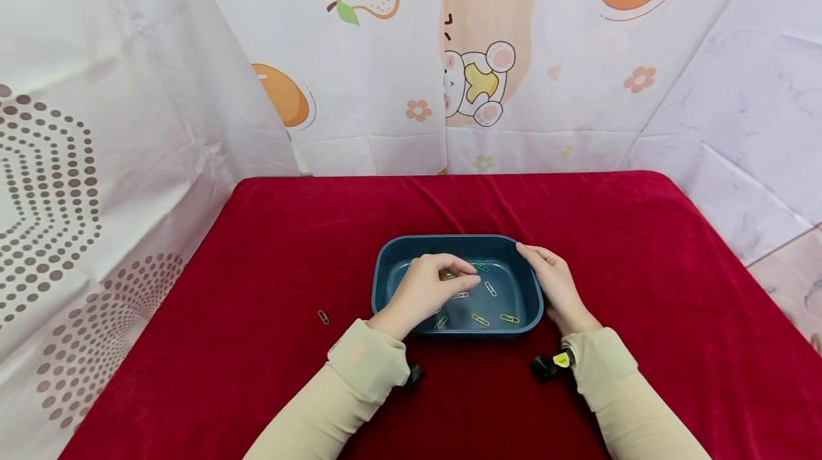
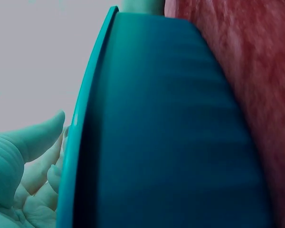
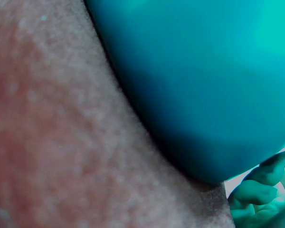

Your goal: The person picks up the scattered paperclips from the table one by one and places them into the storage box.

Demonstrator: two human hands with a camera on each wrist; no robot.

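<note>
A dark blue plastic tray (image 1: 457, 333) holds several scattered paper clips, among them a white one (image 1: 491, 289), a yellow one (image 1: 480, 320) and a green one (image 1: 480, 268). My left hand (image 1: 420, 292) hovers over its middle, thumb and index finger bent toward each other with a gap; I see nothing between them. The left wrist view shows the thumb (image 2: 40, 137) beyond the tray's rim. My right hand (image 1: 554, 282) holds the tray's far right corner. Its curled fingers (image 3: 259, 192) show beside the wall (image 3: 204, 95) in the right wrist view.
A single paper clip (image 1: 323, 317) lies outside the tray, to its left, on the red cloth (image 1: 289, 246) that covers the table. Printed white curtains (image 1: 385, 75) hang behind and at both sides.
</note>
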